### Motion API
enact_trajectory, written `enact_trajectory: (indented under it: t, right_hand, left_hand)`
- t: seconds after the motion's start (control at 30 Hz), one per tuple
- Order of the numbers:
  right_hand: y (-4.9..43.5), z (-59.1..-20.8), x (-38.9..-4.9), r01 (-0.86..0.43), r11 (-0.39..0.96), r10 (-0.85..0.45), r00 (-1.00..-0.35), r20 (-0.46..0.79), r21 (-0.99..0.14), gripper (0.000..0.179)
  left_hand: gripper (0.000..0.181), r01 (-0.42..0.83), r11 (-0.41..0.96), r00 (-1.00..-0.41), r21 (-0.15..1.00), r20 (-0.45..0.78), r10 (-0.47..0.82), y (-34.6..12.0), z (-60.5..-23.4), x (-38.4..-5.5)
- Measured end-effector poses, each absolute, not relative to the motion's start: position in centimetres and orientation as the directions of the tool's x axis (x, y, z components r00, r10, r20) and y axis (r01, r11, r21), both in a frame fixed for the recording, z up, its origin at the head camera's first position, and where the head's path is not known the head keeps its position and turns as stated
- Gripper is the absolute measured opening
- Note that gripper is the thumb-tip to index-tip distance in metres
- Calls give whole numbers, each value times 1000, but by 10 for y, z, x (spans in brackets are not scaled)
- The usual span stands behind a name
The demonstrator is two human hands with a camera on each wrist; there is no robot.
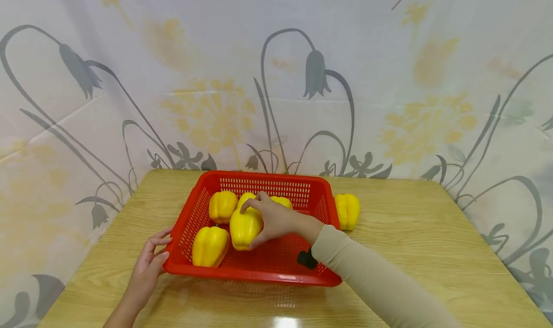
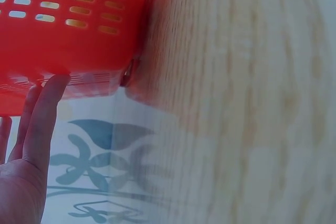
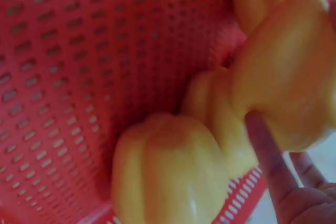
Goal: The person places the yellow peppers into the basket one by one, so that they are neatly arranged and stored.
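Note:
My right hand (image 1: 276,218) grips a yellow bell pepper (image 1: 245,228) over the inside of a red plastic basket (image 1: 268,276), thumb and fingers spread around its sides. In the right wrist view this pepper (image 3: 291,72) overlaps other peppers, with fingertips against its lower side. Straight fingers of my left hand (image 1: 147,265) touch the basket's left side near the front corner. The left wrist view shows those fingers (image 2: 44,119) just under the rim. Inside the basket, one bell pepper (image 1: 210,246) lies at front left and another (image 1: 222,207) behind it; others are partly hidden by my right hand.
Another yellow bell pepper (image 1: 347,211) lies on the wooden table (image 1: 410,241), just right of the basket. A flower-patterned cloth (image 1: 371,126) hangs behind the table. A black device (image 1: 307,259) sits at my right wrist, over the basket's right part.

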State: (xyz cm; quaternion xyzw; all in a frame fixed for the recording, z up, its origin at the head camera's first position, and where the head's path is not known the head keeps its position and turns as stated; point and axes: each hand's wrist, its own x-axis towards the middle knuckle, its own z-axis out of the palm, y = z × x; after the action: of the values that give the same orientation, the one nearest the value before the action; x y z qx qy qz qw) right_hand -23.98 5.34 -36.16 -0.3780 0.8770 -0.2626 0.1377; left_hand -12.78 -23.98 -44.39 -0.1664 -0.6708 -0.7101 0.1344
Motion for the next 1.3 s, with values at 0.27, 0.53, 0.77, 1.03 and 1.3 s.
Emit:
enact_trajectory:
  t: [0.27,0.53,0.77,1.03,1.3]
  right_hand:
    - [46,-379,-235,-604,603,-760,-634,-145,-521,70]
    - [48,-379,-235,-629,580,-788,-594,-162,-518,59]
    - [58,-363,-239,-584,564,-782,-606,-149,-584,51]
    - [81,-339,-242,-567,529,-745,-667,-26,-631,41]
    - [106,-328,-238,-599,516,-718,-693,74,-612,31]
  left_hand:
    - [25,396,-54,-917,917,398,30,-239,-444,-128]
    - [22,394,-36,-918,918,395,30,-240,-442,-128]
    - [22,387,-39,-921,921,388,31,-240,-443,-127]
    - [20,382,-34,-923,924,383,33,-239,-441,-129]
    - [22,389,-34,-921,921,390,25,-240,-443,-126]
